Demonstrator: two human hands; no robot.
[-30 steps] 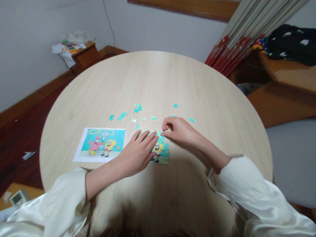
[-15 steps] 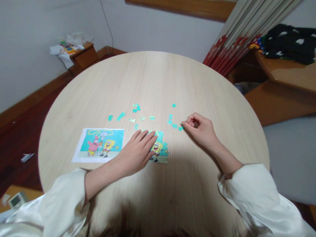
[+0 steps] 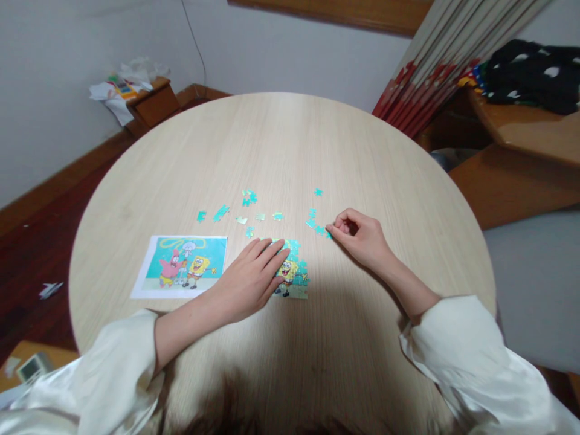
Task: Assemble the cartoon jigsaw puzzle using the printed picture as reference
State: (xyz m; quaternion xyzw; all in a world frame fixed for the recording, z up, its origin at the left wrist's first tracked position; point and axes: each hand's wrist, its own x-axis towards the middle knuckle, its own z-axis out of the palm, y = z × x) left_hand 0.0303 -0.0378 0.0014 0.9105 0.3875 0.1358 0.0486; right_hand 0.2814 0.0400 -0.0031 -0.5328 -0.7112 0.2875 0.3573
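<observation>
My left hand (image 3: 251, 279) lies flat with fingers stretched out on the left part of a half-built cartoon jigsaw puzzle (image 3: 293, 278) on the round wooden table (image 3: 281, 139). My right hand (image 3: 360, 237) is curled, thumb and fingers pinched on a teal puzzle piece (image 3: 327, 232) at the end of a short joined strip of pieces (image 3: 316, 226) just right of and above the puzzle. Several loose teal pieces (image 3: 248, 197) lie scattered beyond the puzzle. A printed reference picture (image 3: 185, 266) of the cartoon lies left of my left hand.
A small wooden stand with papers (image 3: 136, 96) is on the floor at the far left. Rolled red-and-white banners (image 3: 435, 72) lean at the back right beside a wooden bench with dark cloth (image 3: 534, 72). A small white device (image 3: 29, 365) lies on the floor at the lower left.
My right hand left the puzzle's top edge and moved right to the loose teal pieces, then shifted slightly left, pinching one. My left hand stayed flat on the puzzle.
</observation>
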